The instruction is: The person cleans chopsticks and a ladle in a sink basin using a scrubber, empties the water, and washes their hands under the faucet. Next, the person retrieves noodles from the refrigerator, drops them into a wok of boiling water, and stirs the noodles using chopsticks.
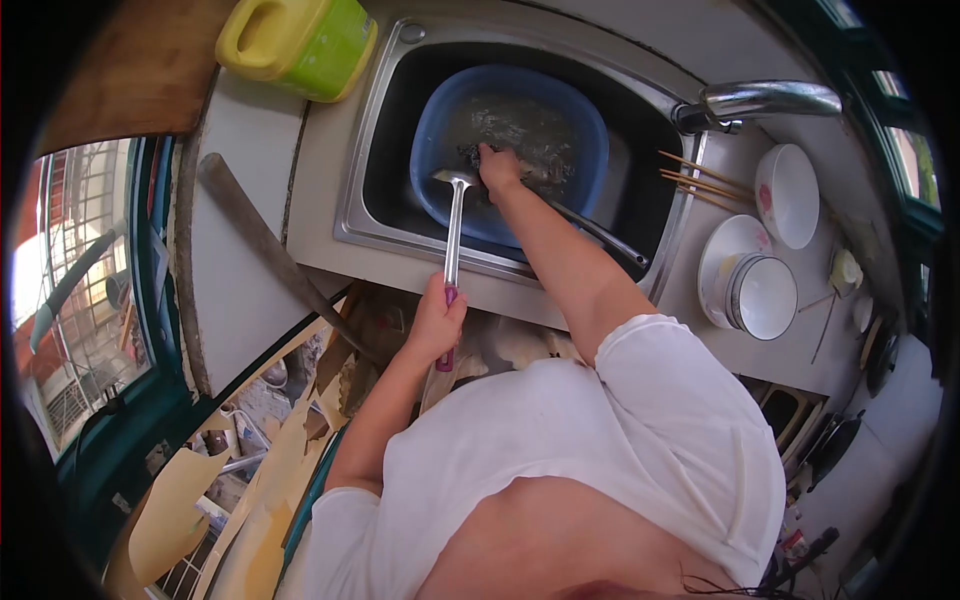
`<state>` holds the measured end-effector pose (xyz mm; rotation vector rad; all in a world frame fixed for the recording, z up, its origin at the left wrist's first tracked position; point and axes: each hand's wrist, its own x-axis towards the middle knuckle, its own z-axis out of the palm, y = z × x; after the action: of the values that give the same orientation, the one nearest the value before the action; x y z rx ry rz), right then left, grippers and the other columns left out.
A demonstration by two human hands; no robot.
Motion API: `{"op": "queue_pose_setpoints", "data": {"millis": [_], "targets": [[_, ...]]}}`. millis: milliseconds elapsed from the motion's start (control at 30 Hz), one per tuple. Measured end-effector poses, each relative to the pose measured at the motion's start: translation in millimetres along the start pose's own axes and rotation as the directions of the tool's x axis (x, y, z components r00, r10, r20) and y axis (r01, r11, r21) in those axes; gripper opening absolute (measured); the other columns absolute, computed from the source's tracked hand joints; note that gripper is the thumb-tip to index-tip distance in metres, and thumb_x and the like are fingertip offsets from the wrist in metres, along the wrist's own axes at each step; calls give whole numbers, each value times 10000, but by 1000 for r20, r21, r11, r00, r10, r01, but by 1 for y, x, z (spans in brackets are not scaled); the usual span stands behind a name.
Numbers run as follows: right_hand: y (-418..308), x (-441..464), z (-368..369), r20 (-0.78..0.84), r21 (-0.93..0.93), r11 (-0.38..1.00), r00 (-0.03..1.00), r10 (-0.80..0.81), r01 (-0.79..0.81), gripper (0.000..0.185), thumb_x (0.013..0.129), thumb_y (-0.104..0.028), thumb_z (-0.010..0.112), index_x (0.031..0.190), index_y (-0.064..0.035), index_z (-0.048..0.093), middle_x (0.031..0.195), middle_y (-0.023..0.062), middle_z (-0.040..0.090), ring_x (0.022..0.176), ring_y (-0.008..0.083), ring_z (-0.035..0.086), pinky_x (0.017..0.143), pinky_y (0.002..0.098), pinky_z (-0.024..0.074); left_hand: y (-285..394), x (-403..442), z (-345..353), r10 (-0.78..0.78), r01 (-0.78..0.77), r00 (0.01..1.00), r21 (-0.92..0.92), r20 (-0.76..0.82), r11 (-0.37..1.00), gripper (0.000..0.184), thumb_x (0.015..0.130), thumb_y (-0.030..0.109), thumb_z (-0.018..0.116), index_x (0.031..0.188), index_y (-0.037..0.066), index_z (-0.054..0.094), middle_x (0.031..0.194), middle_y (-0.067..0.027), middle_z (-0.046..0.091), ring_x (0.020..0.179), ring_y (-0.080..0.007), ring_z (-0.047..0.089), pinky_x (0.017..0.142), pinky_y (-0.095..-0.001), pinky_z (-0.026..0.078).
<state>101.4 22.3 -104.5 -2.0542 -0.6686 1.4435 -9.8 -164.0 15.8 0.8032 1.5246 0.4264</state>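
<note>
Your spatula (455,230) has a long shiny metal shaft, a purple grip and a broad metal head seen nearly edge-on. It stands over the near left part of the blue basin (424,200), head inside the rim, with its grip end reaching back past the worktop's (335,272) near edge. Your left hand (434,322) has its fingers closed around the purple grip. Your right hand (500,172) reaches into the basin beside the spatula's head, fingers curled at a dark, rough clump (470,156); you cannot tell how tightly they close on it. The basin holds cloudy water and sits in the sink (640,185), close to the left wall, with a wider gap on the right. A second handle (610,240) slants from the basin toward the sink's near right corner, under your right forearm. The tap (765,100) is by the far right corner, and chopsticks (705,178) overlap the right rim. Bowls (787,197) sit farther right on the worktop; a yellow-green jug (315,50) stands beside the sink's far left corner.
</note>
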Motion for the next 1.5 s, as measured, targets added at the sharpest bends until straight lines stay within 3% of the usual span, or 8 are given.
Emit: {"op": "queue_pose_setpoints", "data": {"millis": [267,367,500,633,933,1133,1267,1500], "targets": [[19,-52,6,200,-51,780,771,-604,624,331,832,-248,565,1072,-22,531,977,136,589,883,205,544,798,294,413,-14,-2,-14,-3,3,1000,0,-4,1000,132,841,118,494,877,52,385,550,-67,464,404,-169,470,388,-307,378],[16,5,22,263,192,979,958,-115,65,365,813,-276,566,1056,-4,543,989,194,592,960,311,556,812,358,419,-17,-4,-12,4,-3,1000,-115,9,993,122,851,115,484,859,63,374,519,-32,436,355,-118,430,333,-276,353],[-12,-57,9,293,-25,918,881,-372,397,420,824,-303,544,1071,37,532,992,198,591,943,305,553,813,363,417,-18,-5,-25,-60,69,997,-176,56,982,126,848,110,487,860,67,369,523,-29,429,363,-113,434,335,-271,355],[-11,-15,20,424,345,898,899,110,-272,430,836,-303,535,1104,32,513,1029,173,577,936,256,545,837,338,404,-20,-5,-31,-90,97,993,-108,71,989,140,843,111,498,860,71,365,529,-36,432,362,-119,433,337,-274,350],[-23,-28,15,621,118,980,782,55,-162,525,773,-317,649,1153,-5,465,947,112,578,820,173,562,619,291,471,-43,-5,-50,144,-142,990,159,2,977,122,860,117,490,887,84,376,517,-3,410,344,-91,392,315,-259,319],[-13,-36,3,665,-59,894,685,-296,444,517,741,-328,687,1089,-2,488,868,89,579,745,155,557,570,276,473,-32,-8,-58,165,-143,986,365,-28,920,192,829,154,516,903,23,396,684,-195,528,654,-389,533,569,-418,410],[-50,-33,11,597,4,987,792,127,-161,415,762,-257,664,1033,25,527,891,127,586,747,197,598,552,341,505,-32,-8,-58,182,-144,982,435,-46,889,210,831,154,508,919,14,380,693,-227,542,682,-430,531,564,-443,411],[-10,-25,3,665,72,997,745,-40,-10,681,735,-319,694,1231,25,378,1030,161,557,807,220,597,608,341,516,-45,-6,-66,160,-138,987,500,-2,855,220,832,146,497,947,6,372,718,-257,544,704,-443,527,562,-461,408]]}}
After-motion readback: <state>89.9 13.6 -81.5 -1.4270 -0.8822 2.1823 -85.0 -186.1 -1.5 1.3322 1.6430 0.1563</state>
